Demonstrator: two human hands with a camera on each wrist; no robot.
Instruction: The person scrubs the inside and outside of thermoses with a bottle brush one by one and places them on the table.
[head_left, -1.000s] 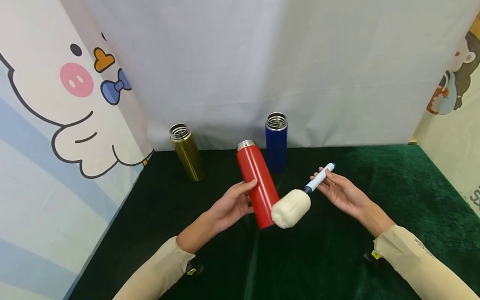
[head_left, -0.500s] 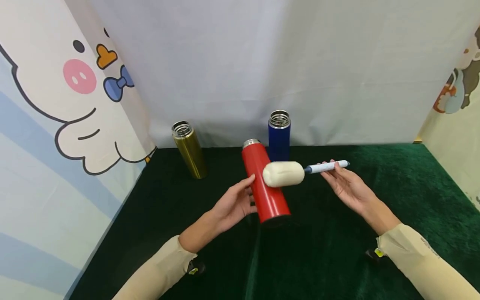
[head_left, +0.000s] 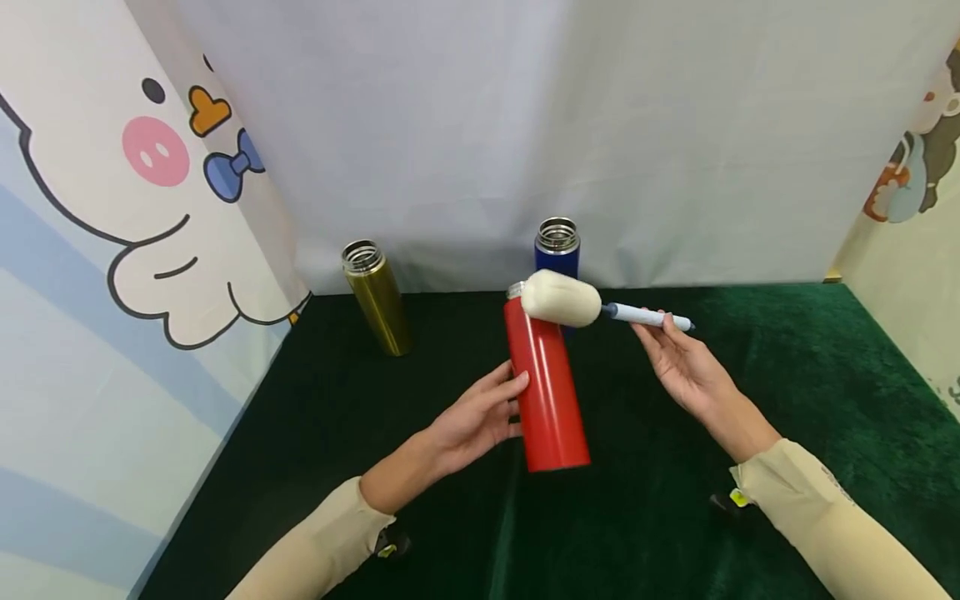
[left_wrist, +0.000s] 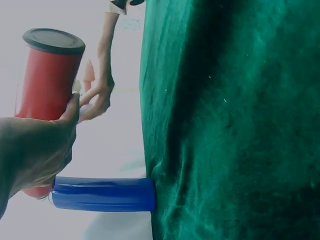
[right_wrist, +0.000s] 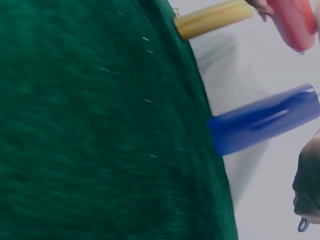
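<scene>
At the far left of the frame, a printed panel [head_left: 82, 250] bears a pink snout and a blue bow, with no legible lettering. Left of centre, the gold bottle [head_left: 380, 302] stands uncapped at the back of the green-covered bench [head_left: 637, 517]. Nearer the lower edge, the left hand [head_left: 471, 421] holds the red bottle [head_left: 551, 400], its fingers clamped round the side with the thumb in front. The red bottle is mid-frame, lifted and tilted, neck toward the upper left, base toward the lower right. Beyond its neck, the blue bottle [head_left: 557, 260] stands uncapped, partly hidden. The brush [head_left: 562, 298] reaches in from the right, its white head overlapping the red bottle's neck; whether the two touch cannot be told. Right of centre, the right hand [head_left: 686, 367] pinches the brush's pale handle between thumb and fingers. The step in hand appears to be presenting the brush to the red bottle's mouth; the next move would call for aligning head and mouth. No brand or label is readable on the bottles; a marking on the right sleeve [head_left: 832, 517], lower right, is too small to read.
</scene>
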